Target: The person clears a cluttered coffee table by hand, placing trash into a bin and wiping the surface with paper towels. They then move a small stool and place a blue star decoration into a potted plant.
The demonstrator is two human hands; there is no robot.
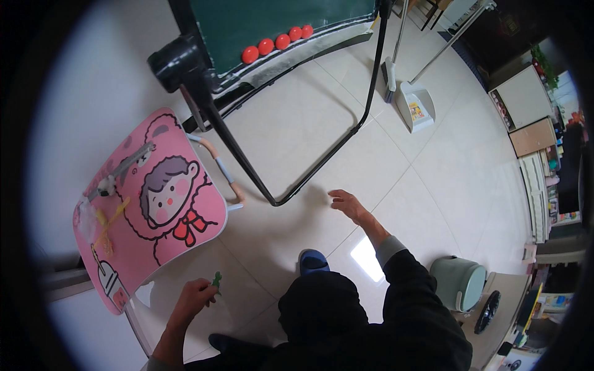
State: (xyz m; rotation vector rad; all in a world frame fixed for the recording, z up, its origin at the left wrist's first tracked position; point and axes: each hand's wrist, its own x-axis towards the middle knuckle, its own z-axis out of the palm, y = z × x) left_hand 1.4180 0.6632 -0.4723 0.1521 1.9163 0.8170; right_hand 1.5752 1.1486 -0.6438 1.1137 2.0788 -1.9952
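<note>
Near the lower left, my left hand (197, 298) is closed on a small green piece with a knobby outline (216, 279), held between thumb and fingers; its exact kind is too small to tell. This hand hangs over the floor beside the pink folding table (139, 244), which has a cartoon child printed on its top. My right hand (348, 206) is held out above the floor, fingers slightly bent and apart, with nothing in it. The closest thing to it is the black tube frame (322, 167) of a green chalkboard (278, 18).
Several red round magnets (283, 41) line the board's lower edge. On the table lie a grey bar (127, 162) and a yellow item (111, 216). A broom (388, 77) and white dustpan (416, 108) stand beyond the frame. A pale green bin (458, 283) is at right.
</note>
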